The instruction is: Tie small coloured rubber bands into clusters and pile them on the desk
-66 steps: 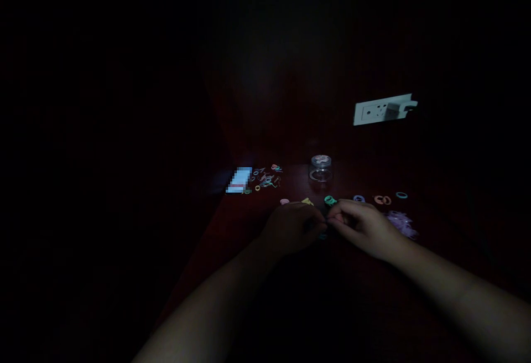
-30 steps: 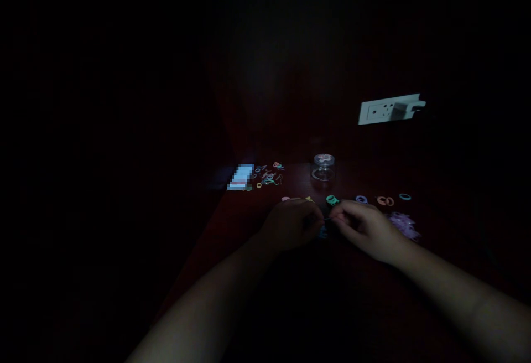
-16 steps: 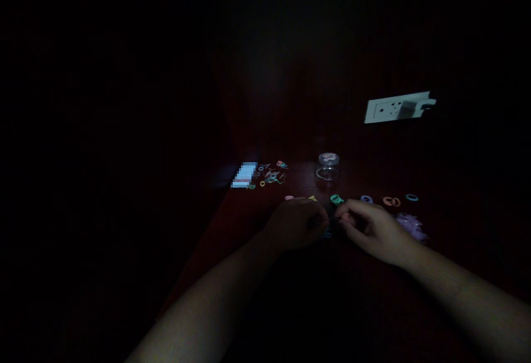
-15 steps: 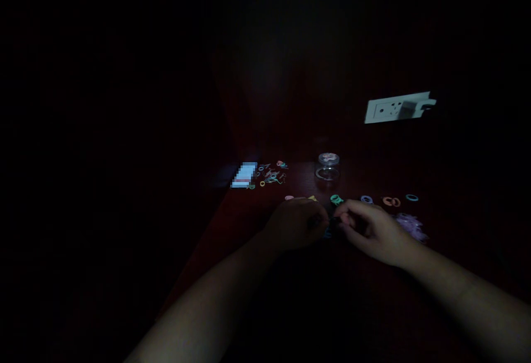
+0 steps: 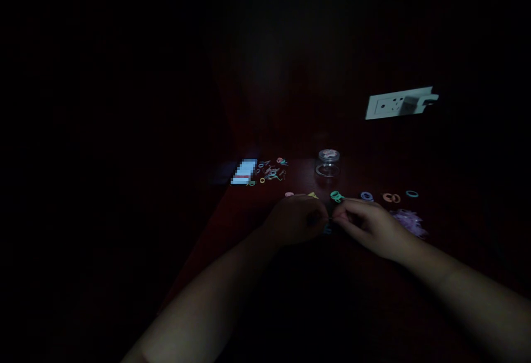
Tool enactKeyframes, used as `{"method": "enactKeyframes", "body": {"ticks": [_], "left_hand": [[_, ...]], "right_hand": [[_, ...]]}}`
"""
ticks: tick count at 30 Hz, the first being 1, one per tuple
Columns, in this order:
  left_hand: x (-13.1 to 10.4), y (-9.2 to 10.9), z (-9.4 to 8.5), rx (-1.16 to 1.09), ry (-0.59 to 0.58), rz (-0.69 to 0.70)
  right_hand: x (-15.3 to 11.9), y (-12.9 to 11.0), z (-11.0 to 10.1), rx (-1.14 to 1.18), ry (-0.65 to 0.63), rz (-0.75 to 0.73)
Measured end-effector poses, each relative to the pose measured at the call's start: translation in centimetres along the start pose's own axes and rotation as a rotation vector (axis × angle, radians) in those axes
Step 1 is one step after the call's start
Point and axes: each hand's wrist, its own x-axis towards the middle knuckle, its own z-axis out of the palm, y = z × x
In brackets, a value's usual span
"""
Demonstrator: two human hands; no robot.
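Both hands meet near the middle of the dark red table, fingertips almost touching. My left hand [image 5: 296,219] is closed in a pinch, and my right hand [image 5: 371,224] pinches from the other side. Something tiny and pale shows between the fingertips, too small and dark to name. Just beyond them lie green bands [image 5: 337,196], a yellow piece [image 5: 312,195] and a pink piece [image 5: 289,194]. Blue bits [image 5: 327,229] rest below the fingertips. Blue-violet bands [image 5: 366,196] lie behind my right hand, and a purple pile [image 5: 409,223] sits to its right.
A clear lidded jar [image 5: 327,164] stands behind the hands. Orange bands [image 5: 390,197] and a teal band [image 5: 412,193] lie at the right. Farther left are a lit phone [image 5: 244,171] and scattered small bands and clips [image 5: 271,173]. A socket [image 5: 400,103] is on the wall.
The fingers of my right hand have drawn closer together, and a thin pale bit now shows between the two hands. The whole view has shifted slightly.
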Motion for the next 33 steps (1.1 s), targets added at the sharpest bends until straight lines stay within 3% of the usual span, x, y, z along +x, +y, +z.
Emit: {"method": "enactKeyframes", "body": {"ticks": [13,21,26,33], "left_hand": [[-0.1,-0.6,-0.2,-0.005,-0.034,0.000],[-0.3,-1.7,-0.4,0.013,-0.056,0.011],[-0.3,-2.6,-0.3,0.018,-0.132,0.036],[-0.2,-2.7,-0.1,0.022,-0.147,0.060]], "right_hand": [[-0.1,0.3,0.2,-0.026,-0.034,0.037],[-0.2,0.3,-0.2,-0.001,0.019,0.058],[-0.1,0.4,0.0,0.025,0.037,0.074],[-0.1,0.3,0.2,0.045,0.029,0.082]]}}
